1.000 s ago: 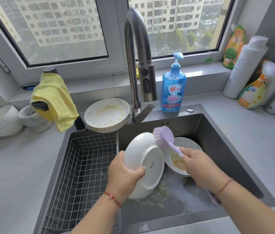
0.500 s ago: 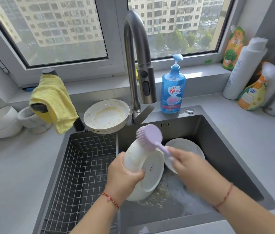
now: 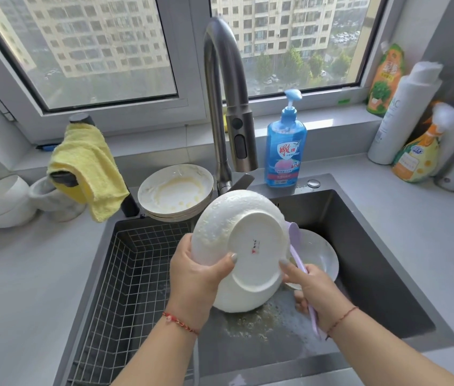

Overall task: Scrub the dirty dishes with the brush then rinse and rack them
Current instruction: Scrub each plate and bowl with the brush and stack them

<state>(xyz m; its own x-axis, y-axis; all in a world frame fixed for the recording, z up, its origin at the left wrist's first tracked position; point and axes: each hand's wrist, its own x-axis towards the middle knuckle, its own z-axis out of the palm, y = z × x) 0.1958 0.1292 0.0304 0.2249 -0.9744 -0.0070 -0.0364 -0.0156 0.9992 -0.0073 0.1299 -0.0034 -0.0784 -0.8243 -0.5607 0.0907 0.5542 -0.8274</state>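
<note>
The left hand (image 3: 195,277) grips the soapy white plate (image 3: 241,249) at its lower-left rim, held on edge over the sink (image 3: 373,246) at frame centre, underside facing the camera. The right hand (image 3: 317,293) grips the lilac brush (image 3: 296,246); its handle runs up-left, the head hidden behind the plate's right rim. Judgement: scrubbing continues, rinsing is due next, and the tap (image 3: 225,107) stands directly above.

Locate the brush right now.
Head view, right of centre: the purple brush is gripped by the right hand, its head tucked behind the soapy plate's right edge, over the sink.
</note>
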